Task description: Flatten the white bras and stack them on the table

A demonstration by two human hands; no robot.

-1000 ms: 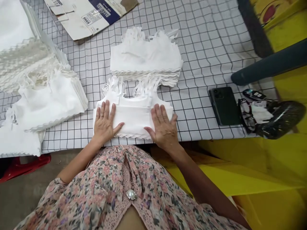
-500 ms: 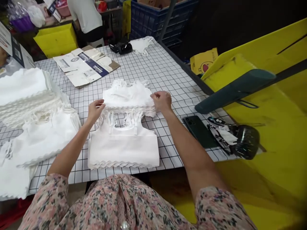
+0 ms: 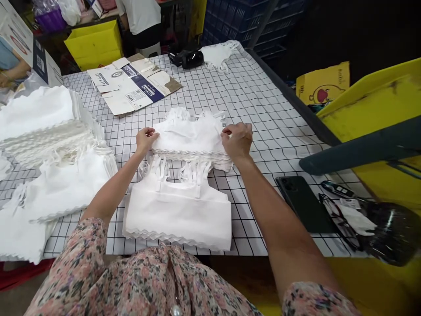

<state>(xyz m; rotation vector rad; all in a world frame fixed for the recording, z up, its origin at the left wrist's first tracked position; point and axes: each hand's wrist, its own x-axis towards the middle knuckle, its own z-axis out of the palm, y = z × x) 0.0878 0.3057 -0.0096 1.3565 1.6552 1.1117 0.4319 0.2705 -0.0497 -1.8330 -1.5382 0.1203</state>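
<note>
Two stacks of white strappy tops with wavy hems lie before me, one behind the other. At the far stack [image 3: 189, 137], my left hand [image 3: 146, 139] pinches the left edge of the uppermost top. Across from it, my right hand [image 3: 239, 139] has its thumb and fingers closed on the right edge of that same top. The near stack [image 3: 180, 215] lies flat close to my body, its thin straps reaching toward the far stack's hems. Neither hand touches this near stack.
Taller piles of white tops [image 3: 36, 109] stand at left. A flattened carton [image 3: 134, 87], a black object [image 3: 187, 58] and more white fabric [image 3: 220, 55] lie farther back. A phone [image 3: 305, 204], glasses [image 3: 338, 221] and a dark green tube [image 3: 358, 147] are at right. Another person [image 3: 141, 17] is beyond the table.
My view has swung left, so everything sits farther right in the picture. Both hands stay at the two sides of the far stack's top piece, with little visible movement.
</note>
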